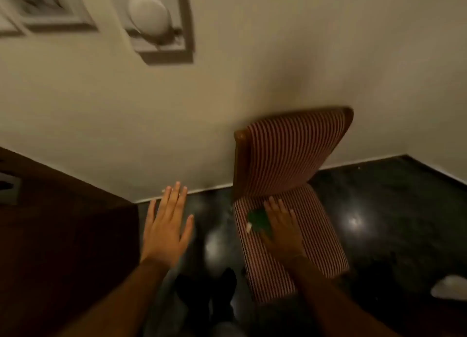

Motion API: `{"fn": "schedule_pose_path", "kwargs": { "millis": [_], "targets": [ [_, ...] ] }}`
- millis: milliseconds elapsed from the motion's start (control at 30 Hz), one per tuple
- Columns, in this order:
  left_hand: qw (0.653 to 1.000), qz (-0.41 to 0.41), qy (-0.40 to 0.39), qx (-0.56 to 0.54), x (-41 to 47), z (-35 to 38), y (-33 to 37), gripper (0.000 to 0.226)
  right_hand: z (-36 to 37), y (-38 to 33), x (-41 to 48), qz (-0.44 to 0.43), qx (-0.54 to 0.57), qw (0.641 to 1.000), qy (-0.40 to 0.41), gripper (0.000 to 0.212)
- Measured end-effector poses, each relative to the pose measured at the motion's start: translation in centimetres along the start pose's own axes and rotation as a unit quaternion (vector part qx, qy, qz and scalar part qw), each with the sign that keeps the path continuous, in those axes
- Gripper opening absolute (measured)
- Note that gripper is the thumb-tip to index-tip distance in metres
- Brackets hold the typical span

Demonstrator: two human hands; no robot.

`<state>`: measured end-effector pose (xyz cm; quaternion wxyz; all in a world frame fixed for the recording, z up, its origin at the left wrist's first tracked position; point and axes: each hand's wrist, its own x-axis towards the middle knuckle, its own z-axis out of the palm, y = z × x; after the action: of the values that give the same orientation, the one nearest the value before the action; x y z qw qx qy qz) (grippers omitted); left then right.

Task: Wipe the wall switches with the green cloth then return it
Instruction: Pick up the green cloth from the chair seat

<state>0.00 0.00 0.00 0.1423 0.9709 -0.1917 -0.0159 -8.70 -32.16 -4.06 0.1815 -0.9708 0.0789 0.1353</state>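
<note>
right grip flat on green cloth

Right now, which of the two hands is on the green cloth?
The right hand: it lies flat over the green cloth on the striped chair seat. The left hand is spread open in the air above the dark floor, touching nothing.
</note>
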Motion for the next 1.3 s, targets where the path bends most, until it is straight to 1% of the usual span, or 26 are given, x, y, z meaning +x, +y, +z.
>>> {"fn": "schedule_pose_path", "kwargs": {
  "millis": [100, 167, 200, 267, 400, 533, 633, 700, 767, 833, 900, 967, 1033, 1133, 1200, 1233, 1300],
  "targets": [
    [0.997, -0.011, -0.078, 0.023, -1.8, 5.0, -0.6, 0.076, 4.8, 2.9, 0.5, 0.049, -0.019, 0.996, -0.078, 0.084],
    [0.995, -0.017, -0.097, 0.033, -3.4, 7.9, -0.7, 0.074, 7.7, 4.3, 1.5, 0.070, -0.031, 0.989, -0.127, 0.087],
    [0.994, -0.017, -0.109, 0.026, -3.5, 9.2, -0.7, 0.074, 8.7, 4.9, 2.6, 0.070, -0.036, 0.987, -0.137, 0.088],
    [0.991, -0.030, -0.129, 0.019, -3.5, 11.6, -0.6, 0.073, 11.0, 5.8, 5.1, 0.062, -0.045, 0.986, -0.148, 0.086],
    [0.982, -0.056, -0.179, 0.005, -3.2, 14.6, -0.3, 0.077, 13.8, 6.7, 9.7, 0.001, -0.085, 0.979, -0.184, 0.086],
    [0.982, -0.042, -0.182, 0.012, -2.6, 15.8, -0.2, 0.075, 15.2, 8.4, 12.9, -0.021, -0.078, 0.974, -0.210, 0.093],
    [0.985, -0.040, -0.167, 0.020, -2.1, 15.5, -0.5, 0.073, 15.4, 8.9, 13.7, -0.035, -0.083, 0.969, -0.230, 0.082],
    [0.986, -0.051, -0.157, 0.024, -2.0, 14.7, -0.9, 0.073, 14.9, 8.9, 13.6, -0.029, -0.055, 0.972, -0.228, 0.074],
    [0.987, -0.057, -0.145, 0.047, -1.9, 13.4, -1.5, 0.073, 13.9, 8.3, 13.0, -0.014, -0.022, 0.973, -0.229, 0.072],
    [0.985, -0.065, -0.149, 0.065, -1.6, 12.1, -2.0, 0.074, 12.5, 7.4, 12.3, -0.004, -0.002, 0.975, -0.220, 0.073],
    [0.982, -0.076, -0.153, 0.081, -1.0, 10.5, -2.4, 0.076, 10.9, 5.9, 11.2, -0.011, 0.005, 0.982, -0.190, 0.074],
    [0.983, -0.076, -0.127, 0.104, -0.4, 8.8, -2.3, 0.075, 9.4, 3.9, 10.1, -0.021, 0.030, 0.988, -0.151, 0.078],
    [0.988, -0.073, -0.076, 0.117, 0.2, 5.9, -2.3, 0.075, 7.1, 1.0, 9.4, -0.033, 0.074, 0.990, -0.116, 0.082],
    [0.988, -0.053, -0.011, 0.142, 2.0, 0.8, -2.4, 0.074, 3.0, -4.2, 8.8, -0.076, 0.129, 0.987, -0.056, 0.087],
    [0.986, -0.033, 0.038, 0.157, 3.8, -3.7, -2.7, 0.072, -1.2, -8.2, 8.6, -0.139, 0.156, 0.978, -0.002, 0.092],
    [0.983, -0.032, 0.074, 0.166, 5.1, -6.4, -3.0, 0.072, -3.8, -10.5, 8.9, -0.174, 0.165, 0.970, 0.029, 0.093],
    [0.976, -0.041, 0.138, 0.162, 8.0, -11.0, -3.5, 0.072, -8.2, -14.1, 9.2, -0.233, 0.185, 0.951, 0.088, 0.084]
  ]
}}
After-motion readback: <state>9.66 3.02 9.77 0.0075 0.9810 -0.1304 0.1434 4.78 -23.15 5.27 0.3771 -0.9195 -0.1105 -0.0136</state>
